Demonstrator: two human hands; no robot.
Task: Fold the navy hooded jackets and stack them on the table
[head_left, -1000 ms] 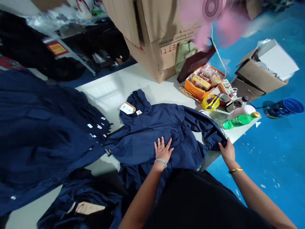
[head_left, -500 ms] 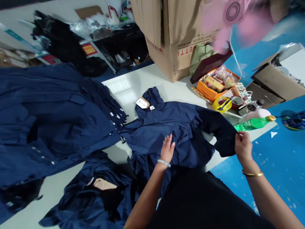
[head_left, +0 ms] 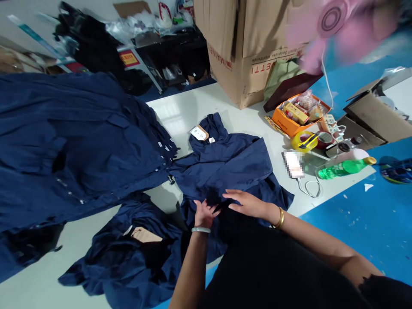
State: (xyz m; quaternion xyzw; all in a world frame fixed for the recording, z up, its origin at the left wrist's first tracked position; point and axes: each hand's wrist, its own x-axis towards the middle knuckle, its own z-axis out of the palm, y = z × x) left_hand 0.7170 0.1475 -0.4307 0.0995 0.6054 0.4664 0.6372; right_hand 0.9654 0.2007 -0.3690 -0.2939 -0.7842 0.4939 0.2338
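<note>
A navy hooded jacket point(head_left: 222, 159) lies on the white table in front of me, a sleeve folded across its body. A paper tag point(head_left: 199, 133) rests by its hood. My left hand point(head_left: 205, 214) is at the jacket's lower part, fingers spread and holding nothing. Close to its right, my right hand point(head_left: 246, 204) is over the jacket's lower part with its fingers stretched out, open. Whether either hand presses on the cloth, I cannot tell. Another navy garment point(head_left: 128, 262) with a tan tag point(head_left: 147, 234) lies crumpled to the left.
A large pile of navy jackets point(head_left: 83, 146) covers the table's left side. At the right stand an orange box of snacks point(head_left: 291, 120), yellow tape point(head_left: 304, 141), a phone point(head_left: 293, 164) with a cable and a green bottle point(head_left: 346, 168). A cardboard carton point(head_left: 240, 81) and a pink fan point(head_left: 331, 19) are behind.
My right hand has let go of the sleeve end, and the sleeve now lies folded inward over the jacket. Both hands have come together at its lower part. The phone has come into sight.
</note>
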